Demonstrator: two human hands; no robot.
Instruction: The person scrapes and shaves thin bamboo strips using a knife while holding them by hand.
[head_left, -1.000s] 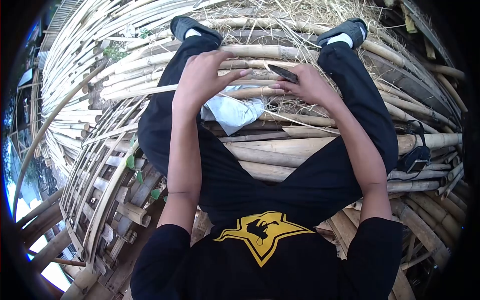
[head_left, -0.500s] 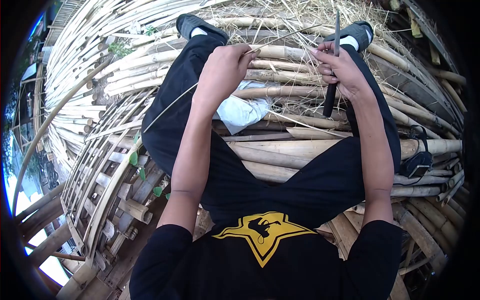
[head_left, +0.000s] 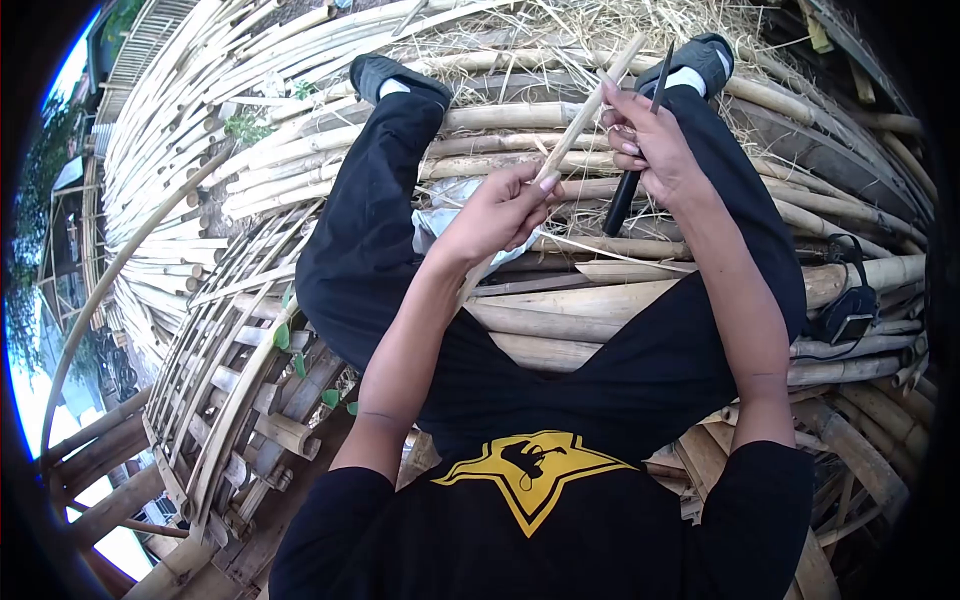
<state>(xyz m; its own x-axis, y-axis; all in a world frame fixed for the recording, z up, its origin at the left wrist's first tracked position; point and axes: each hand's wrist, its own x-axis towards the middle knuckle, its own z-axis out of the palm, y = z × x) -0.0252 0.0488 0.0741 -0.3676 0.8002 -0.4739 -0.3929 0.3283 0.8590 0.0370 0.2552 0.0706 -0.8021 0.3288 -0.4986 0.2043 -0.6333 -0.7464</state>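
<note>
A pale bamboo strip (head_left: 577, 124) slants up and to the right between my two hands, its flat face showing. My left hand (head_left: 500, 215) is closed around its lower part, thumb on top, and a short length comes out below the palm. Closed on a knife (head_left: 622, 204), my right hand (head_left: 652, 145) has the black handle hanging below the fingers and the dark narrow blade pointing up past the thumb. The right thumb and fingertips are at the strip's upper part; whether they pinch it I cannot tell.
Bamboo poles (head_left: 560, 298) lie under and in front of my legs. Shavings (head_left: 700, 25) are scattered near my feet. White cloth or plastic (head_left: 430, 222) lies behind my left hand. A black strapped device (head_left: 848, 318) rests at right. Slatted bamboo (head_left: 225, 380) stands at left.
My left hand has come down and to the right, nearer my body. The strip has turned from edge-on to flat and points more steeply upward. My right hand has shifted slightly left, tilting the knife.
</note>
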